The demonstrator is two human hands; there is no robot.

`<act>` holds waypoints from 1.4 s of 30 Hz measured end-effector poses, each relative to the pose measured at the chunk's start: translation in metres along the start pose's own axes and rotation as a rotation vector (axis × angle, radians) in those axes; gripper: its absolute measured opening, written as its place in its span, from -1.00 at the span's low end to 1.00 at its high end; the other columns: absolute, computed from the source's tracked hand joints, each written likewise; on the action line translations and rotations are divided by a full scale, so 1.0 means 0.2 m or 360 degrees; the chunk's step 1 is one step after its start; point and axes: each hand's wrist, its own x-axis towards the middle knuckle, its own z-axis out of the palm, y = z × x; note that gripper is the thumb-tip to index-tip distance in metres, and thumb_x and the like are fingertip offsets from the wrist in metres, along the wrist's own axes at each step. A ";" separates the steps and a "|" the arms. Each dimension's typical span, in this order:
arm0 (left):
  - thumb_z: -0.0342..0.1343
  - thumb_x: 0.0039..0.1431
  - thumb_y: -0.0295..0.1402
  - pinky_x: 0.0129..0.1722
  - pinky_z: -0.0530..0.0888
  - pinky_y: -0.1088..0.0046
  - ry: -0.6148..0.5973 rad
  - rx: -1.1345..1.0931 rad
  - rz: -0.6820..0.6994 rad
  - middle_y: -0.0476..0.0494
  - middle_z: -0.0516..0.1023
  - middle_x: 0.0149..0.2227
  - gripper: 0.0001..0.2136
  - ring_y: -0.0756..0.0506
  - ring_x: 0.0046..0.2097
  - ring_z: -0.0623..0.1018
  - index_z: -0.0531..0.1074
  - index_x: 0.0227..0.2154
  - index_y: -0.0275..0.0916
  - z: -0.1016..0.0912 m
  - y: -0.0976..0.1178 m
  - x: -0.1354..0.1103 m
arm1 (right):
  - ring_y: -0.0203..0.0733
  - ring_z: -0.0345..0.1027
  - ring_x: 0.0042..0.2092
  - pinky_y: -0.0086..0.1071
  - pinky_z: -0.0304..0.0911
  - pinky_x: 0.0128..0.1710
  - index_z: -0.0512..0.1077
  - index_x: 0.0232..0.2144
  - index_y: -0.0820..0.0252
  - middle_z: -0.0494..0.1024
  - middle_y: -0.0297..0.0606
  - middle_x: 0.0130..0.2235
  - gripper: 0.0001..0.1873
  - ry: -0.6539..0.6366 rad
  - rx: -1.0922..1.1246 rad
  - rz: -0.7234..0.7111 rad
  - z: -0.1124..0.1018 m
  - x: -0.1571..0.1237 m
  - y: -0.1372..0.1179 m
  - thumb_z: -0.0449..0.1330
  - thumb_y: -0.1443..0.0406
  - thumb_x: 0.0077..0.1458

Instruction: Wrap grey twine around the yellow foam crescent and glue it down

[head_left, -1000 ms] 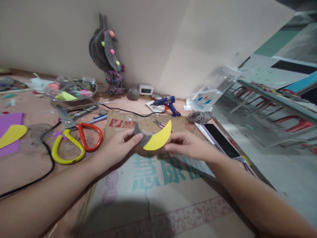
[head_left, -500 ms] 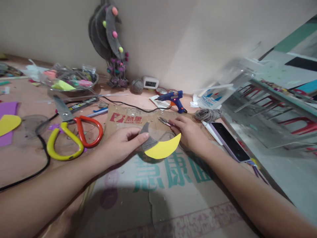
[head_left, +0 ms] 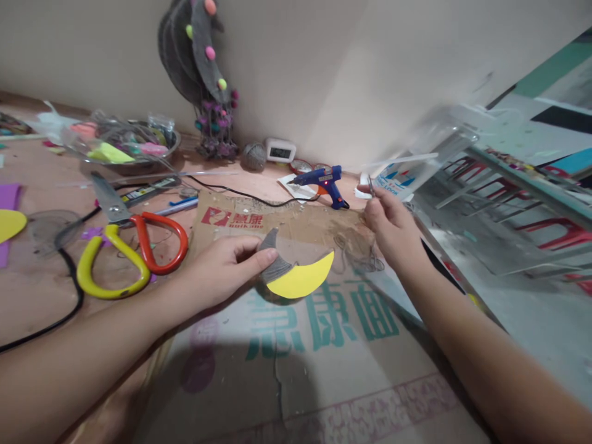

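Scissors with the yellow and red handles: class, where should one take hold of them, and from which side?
Grip the scissors by the two handle loops, coming from the near side, fingers through the loops. The loops lie flat and open toward the person, beside the left hand, while the blades point away to the far left.

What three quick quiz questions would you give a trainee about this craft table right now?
1. True or false: the left hand holds a yellow crescent partly wrapped in grey twine.
2. Which lies nearest the right hand? A, blue glue gun; B, digital clock; C, purple foam sheet.
3. What colours are the handles of the large scissors?
Key: 1 true; 2 A; 3 yellow and red.
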 end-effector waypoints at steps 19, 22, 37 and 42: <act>0.01 0.12 -0.22 -0.54 0.23 0.61 0.0113 -0.0181 -0.0070 0.11 0.32 -0.59 -0.77 0.07 -0.51 0.31 0.36 -0.53 -0.26 0.00 0.03 0.02 | -0.22 0.19 -0.35 -0.35 0.05 -0.35 0.31 -0.11 0.18 0.41 -0.23 -0.35 -0.72 -0.0423 -0.0350 -0.0863 0.18 -0.24 -0.27 -0.02 0.19 0.20; -0.02 0.13 -0.14 -0.56 0.22 0.60 0.0109 -0.0116 -0.0129 0.10 0.30 -0.62 -0.69 0.07 -0.53 0.31 0.33 -0.57 -0.26 -0.01 0.02 0.02 | -0.21 0.21 -0.34 -0.34 0.06 -0.34 0.30 -0.10 0.20 0.41 -0.22 -0.35 -0.72 -0.0370 -0.0331 -0.0852 0.18 -0.25 -0.28 -0.01 0.19 0.20; -0.08 0.16 -0.11 -0.56 0.15 0.56 0.0048 0.0222 -0.0049 0.12 0.20 -0.60 -0.66 0.07 -0.52 0.23 0.29 -0.58 -0.24 -0.01 0.03 0.01 | -0.25 0.11 -0.40 -0.34 -0.08 -0.37 0.38 -0.21 0.15 0.39 -0.30 -0.43 -0.75 -0.0338 -0.0695 -0.0931 0.18 -0.26 -0.28 -0.01 0.17 0.20; -0.08 0.16 -0.11 -0.56 0.15 0.56 0.0065 0.0291 -0.0029 0.11 0.21 -0.60 -0.65 0.06 -0.51 0.25 0.28 -0.59 -0.24 -0.01 0.02 0.01 | -0.25 0.09 -0.40 -0.33 -0.11 -0.38 0.38 -0.21 0.12 0.38 -0.32 -0.44 -0.78 -0.0323 -0.0765 -0.0961 0.19 -0.26 -0.29 0.01 0.19 0.19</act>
